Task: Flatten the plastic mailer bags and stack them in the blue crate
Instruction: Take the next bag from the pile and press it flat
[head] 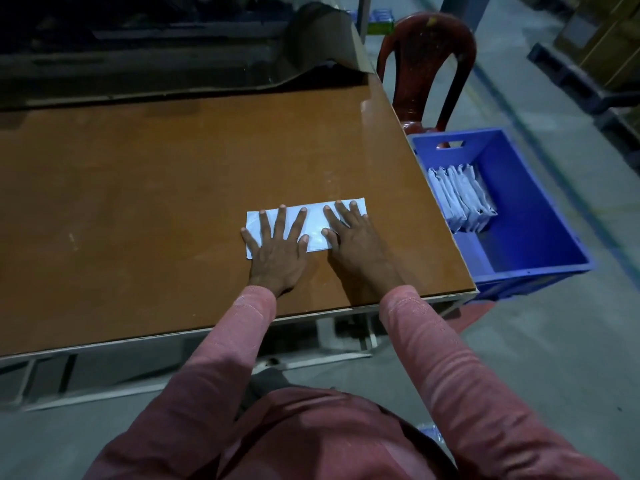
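Observation:
A white plastic mailer bag (315,225) lies flat on the brown table (156,188), near its right front corner. My left hand (277,247) rests palm down on the bag's left half, fingers spread. My right hand (349,237) presses palm down on its right half, fingers apart. Neither hand grips anything. Off the table's right edge stands the blue crate (540,220), lower than the tabletop. Several white mailer bags (460,199) stand in a row inside it, against its left wall.
A dark red plastic chair (426,64) stands behind the crate at the table's right back corner. A curled dark sheet (322,43) lies at the table's far edge. Grey concrete floor (554,341) surrounds the crate.

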`<state>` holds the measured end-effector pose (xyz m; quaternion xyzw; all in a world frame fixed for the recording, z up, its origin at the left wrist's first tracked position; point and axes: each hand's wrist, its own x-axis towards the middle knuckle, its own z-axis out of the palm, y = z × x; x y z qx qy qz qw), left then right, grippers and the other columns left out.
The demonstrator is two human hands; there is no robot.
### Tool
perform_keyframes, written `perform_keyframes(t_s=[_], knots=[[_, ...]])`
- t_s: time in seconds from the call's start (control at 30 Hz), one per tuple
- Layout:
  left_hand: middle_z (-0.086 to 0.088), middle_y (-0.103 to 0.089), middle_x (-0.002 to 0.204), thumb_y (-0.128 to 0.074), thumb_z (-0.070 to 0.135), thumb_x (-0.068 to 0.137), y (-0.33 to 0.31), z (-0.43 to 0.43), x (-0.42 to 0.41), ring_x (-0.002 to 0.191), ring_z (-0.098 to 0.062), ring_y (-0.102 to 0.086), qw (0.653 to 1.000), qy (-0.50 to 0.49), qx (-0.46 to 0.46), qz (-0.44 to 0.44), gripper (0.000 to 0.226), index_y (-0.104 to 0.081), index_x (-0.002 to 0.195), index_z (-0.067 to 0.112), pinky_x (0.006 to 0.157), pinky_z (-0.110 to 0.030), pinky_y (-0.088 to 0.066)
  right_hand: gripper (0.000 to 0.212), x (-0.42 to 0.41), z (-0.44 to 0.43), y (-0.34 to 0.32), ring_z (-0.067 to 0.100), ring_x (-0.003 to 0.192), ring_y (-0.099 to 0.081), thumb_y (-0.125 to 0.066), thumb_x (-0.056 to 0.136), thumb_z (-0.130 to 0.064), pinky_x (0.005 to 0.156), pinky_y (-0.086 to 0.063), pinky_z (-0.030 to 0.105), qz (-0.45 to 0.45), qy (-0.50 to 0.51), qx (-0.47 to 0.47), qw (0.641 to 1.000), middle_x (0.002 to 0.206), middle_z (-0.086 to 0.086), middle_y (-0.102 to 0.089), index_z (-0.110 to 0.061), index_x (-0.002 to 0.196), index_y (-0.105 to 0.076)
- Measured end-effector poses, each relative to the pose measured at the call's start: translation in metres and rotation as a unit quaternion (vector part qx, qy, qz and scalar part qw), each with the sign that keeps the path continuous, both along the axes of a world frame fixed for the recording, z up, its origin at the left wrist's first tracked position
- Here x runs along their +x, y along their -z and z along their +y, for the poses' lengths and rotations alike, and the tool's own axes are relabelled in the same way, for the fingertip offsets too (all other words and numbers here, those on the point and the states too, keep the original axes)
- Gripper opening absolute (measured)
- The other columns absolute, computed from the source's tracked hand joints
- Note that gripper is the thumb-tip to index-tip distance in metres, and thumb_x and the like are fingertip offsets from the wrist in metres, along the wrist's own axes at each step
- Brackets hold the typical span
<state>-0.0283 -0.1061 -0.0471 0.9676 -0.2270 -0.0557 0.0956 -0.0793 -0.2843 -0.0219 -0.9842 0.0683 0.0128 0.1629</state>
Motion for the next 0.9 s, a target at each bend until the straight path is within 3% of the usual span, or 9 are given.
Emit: perform_keyframes(t_s=[0.17, 0.33, 0.5, 0.6, 0.67, 0.7, 0.77, 0.8, 0.9], knots=[[0.001, -0.014, 0.173, -0.018, 0.051, 0.11, -0.02, 0.004, 0.017, 0.158, -0.035, -0.008, 0.999, -0.003, -0.02, 0.028, 0.054, -0.009, 0.163, 0.047, 0.119, -0.069, -0.011, 0.049, 0.017, -0.008, -0.035, 0.028, 0.146, -0.037, -0.053, 0.103, -0.032, 0.113, -0.037, 0.042, 0.008, -0.013, -0.039, 0.999, 0.161, 0.005, -0.04, -0.025, 0.151, -0.049], [0.003, -0.026, 0.168, -0.033, 0.043, 0.109, -0.039, 0.009, 0.044, 0.156, -0.03, -0.012, 0.997, 0.017, -0.019, 0.073, 0.056, -0.019, 0.163, 0.035, 0.117, -0.073, -0.009, 0.062, 0.037, -0.019, -0.051, 0.028, 0.155, -0.019, -0.059, 0.099, -0.029, 0.123, -0.021, 0.056, 0.077, -0.036, -0.025, 0.996, 0.168, -0.001, -0.024, -0.031, 0.157, -0.036], [-0.012, -0.045, 0.152, -0.071, 0.047, 0.091, -0.059, 0.004, 0.066, 0.144, -0.037, -0.027, 0.996, 0.019, -0.012, 0.092, 0.072, -0.043, 0.152, 0.021, 0.117, -0.072, -0.015, 0.092, 0.049, -0.029, -0.058, 0.028, 0.157, -0.013, -0.078, 0.085, -0.036, 0.118, -0.008, 0.071, 0.145, -0.06, -0.027, 0.987, 0.169, -0.002, -0.019, -0.039, 0.159, -0.023], [-0.007, -0.066, 0.119, -0.089, 0.045, 0.071, -0.078, 0.0, 0.075, 0.132, -0.037, -0.04, 0.995, 0.033, -0.029, 0.095, 0.054, -0.069, 0.116, 0.023, 0.112, -0.066, -0.026, 0.104, 0.051, -0.031, -0.068, 0.032, 0.151, -0.026, -0.09, 0.073, -0.039, 0.118, -0.016, 0.07, 0.146, -0.054, -0.021, 0.988, 0.163, 0.004, -0.032, -0.039, 0.157, -0.028], [0.001, -0.07, 0.085, -0.096, 0.042, 0.059, -0.094, -0.005, 0.079, 0.112, -0.033, -0.056, 0.992, 0.056, -0.033, 0.104, 0.042, -0.069, 0.082, 0.02, 0.103, -0.055, -0.041, 0.09, 0.052, -0.035, -0.079, 0.029, 0.134, -0.046, -0.094, 0.066, -0.04, 0.107, -0.039, 0.052, 0.141, -0.054, -0.01, 0.988, 0.148, 0.005, -0.05, -0.031, 0.143, -0.049], [0.002, -0.071, 0.078, -0.099, 0.039, 0.055, -0.102, -0.008, 0.081, 0.1, -0.029, -0.063, 0.99, 0.067, -0.041, 0.116, 0.044, -0.067, 0.078, 0.019, 0.095, -0.048, -0.049, 0.069, 0.053, -0.038, -0.085, 0.026, 0.117, -0.056, -0.094, 0.065, -0.04, 0.09, -0.047, 0.038, 0.136, -0.058, -0.009, 0.989, 0.135, 0.006, -0.06, -0.027, 0.124, -0.061], [0.002, -0.072, 0.08, -0.102, 0.032, 0.052, -0.119, -0.019, 0.081, 0.084, -0.024, -0.069, 0.986, 0.082, -0.056, 0.135, 0.048, -0.067, 0.082, 0.018, 0.078, -0.038, -0.054, 0.038, 0.051, -0.045, -0.097, 0.023, 0.088, -0.061, -0.091, 0.068, -0.043, 0.068, -0.041, 0.029, 0.116, -0.059, -0.017, 0.991, 0.103, 0.003, -0.069, -0.024, 0.084, -0.061], [0.001, -0.072, 0.084, -0.102, 0.029, 0.053, -0.126, -0.026, 0.083, 0.083, -0.024, -0.068, 0.985, 0.095, -0.06, 0.134, 0.049, -0.067, 0.085, 0.018, 0.074, -0.037, -0.054, 0.037, 0.048, -0.049, -0.103, 0.023, 0.084, -0.061, -0.088, 0.071, -0.046, 0.068, -0.038, 0.03, 0.099, -0.052, -0.018, 0.994, 0.093, 0.0, -0.067, -0.024, 0.078, -0.06], [-0.003, -0.069, 0.09, -0.098, 0.024, 0.06, -0.148, -0.053, 0.087, 0.087, -0.027, -0.064, 0.98, 0.158, -0.075, 0.094, 0.044, -0.066, 0.088, 0.019, 0.072, -0.037, -0.05, 0.035, 0.028, -0.063, -0.122, 0.023, 0.085, -0.056, -0.081, 0.076, -0.052, 0.07, -0.036, 0.032, 0.029, -0.012, -0.025, 0.999, 0.091, -0.003, -0.062, -0.026, 0.097, -0.07]])
